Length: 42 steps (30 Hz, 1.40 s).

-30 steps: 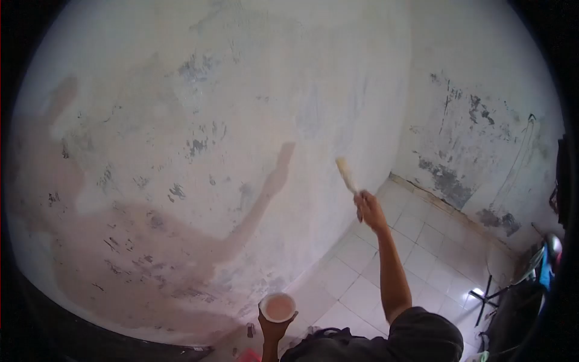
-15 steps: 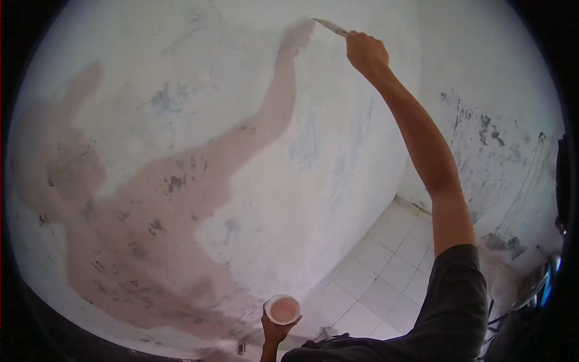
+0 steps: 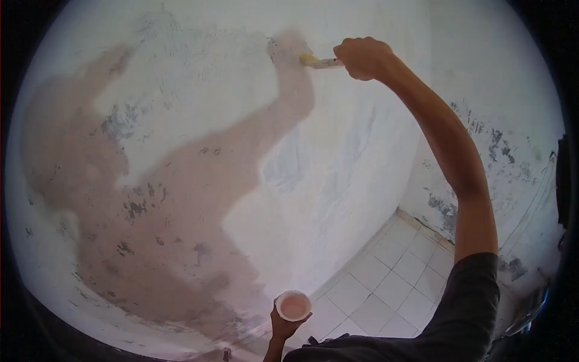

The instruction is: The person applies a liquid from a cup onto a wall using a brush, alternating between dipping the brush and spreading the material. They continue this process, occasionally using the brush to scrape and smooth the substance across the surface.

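My right hand [image 3: 365,58], at the upper right, is closed round the handle of a paintbrush [image 3: 318,62]. The brush points left, its yellowish bristles at the wall [image 3: 338,130]; whether they press on it is hard to make out. Low in the view, my left hand [image 3: 286,326] grips a small white tub [image 3: 279,301] from below, fingers round its sides. Inside the tub is pale pinkish paint [image 3: 295,307]. Patchy white covers the wall, with grey-blue marks showing through, and my shadow falls across its left part.
A second wall [image 3: 482,145] with dark scuffed patches meets the painted one at the right corner. White square floor tiles [image 3: 368,283] lie below. Dark objects [image 3: 531,314], partly cut off, stand at the lower right edge.
My right hand has lowered the brush along the wall, and the brush has turned from pointing up-left to nearly level. The tub stays in my left hand; the view has shifted slightly.
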Motion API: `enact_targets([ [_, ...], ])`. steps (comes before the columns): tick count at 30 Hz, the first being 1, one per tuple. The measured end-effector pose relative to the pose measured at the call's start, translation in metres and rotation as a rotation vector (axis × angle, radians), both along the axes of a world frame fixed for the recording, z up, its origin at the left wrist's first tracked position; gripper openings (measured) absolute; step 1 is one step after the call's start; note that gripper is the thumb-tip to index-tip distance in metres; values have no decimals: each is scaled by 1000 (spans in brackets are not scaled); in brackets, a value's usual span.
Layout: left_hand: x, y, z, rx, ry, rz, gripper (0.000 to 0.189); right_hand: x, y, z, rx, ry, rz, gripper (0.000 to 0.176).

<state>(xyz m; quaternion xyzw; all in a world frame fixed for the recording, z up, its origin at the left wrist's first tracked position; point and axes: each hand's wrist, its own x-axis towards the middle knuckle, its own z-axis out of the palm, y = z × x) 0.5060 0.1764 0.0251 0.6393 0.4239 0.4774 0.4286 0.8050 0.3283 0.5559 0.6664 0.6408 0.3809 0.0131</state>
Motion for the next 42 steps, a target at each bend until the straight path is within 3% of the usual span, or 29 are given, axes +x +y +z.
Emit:
enact_targets([
  [7,22,0,5,5,69,23,80,-10,-5,28,150,69,78,26],
  [9,26,-3,3,-1,30,26,80,-26,-1,33,293,262,121,24],
  [17,41,-13,-7,-34,10,93,79,-22,38,69,550,241,227,25],
  [23,39,-38,2,-27,23,142,79,-8,3,77,721,387,243,26],
  [27,27,-53,-9,31,22,180,77,19,-19,48,527,434,160,27],
  [28,25,-56,-6,22,-8,194,77,26,-20,24,454,443,133,26],
  [29,23,-59,-4,16,-37,207,76,61,-3,-9,350,200,386,23],
  [30,21,-61,-6,18,-58,207,74,51,-32,-43,134,79,417,24],
  [31,20,-67,-4,14,-57,194,74,31,-61,-80,-23,417,342,25],
  [32,20,-70,-1,4,-62,185,74,38,-68,-132,-94,566,471,28],
  [33,19,-70,2,-2,-65,181,73,60,-52,-199,-123,491,597,34],
  [34,18,-70,1,5,-64,177,73,47,-82,-235,-272,867,548,37],
  [35,18,-75,-1,-26,-76,155,73,39,-107,-268,-451,973,394,37],
  [36,18,-79,-5,-55,-89,139,73,49,-114,-329,-537,1203,487,35],
  [39,25,-87,-23,-78,-35,151,75,32,-175,-413,-799,1650,268,26],
  [42,41,-94,-25,-79,22,128,79,38,-211,-453,-918,1729,213,25],
])
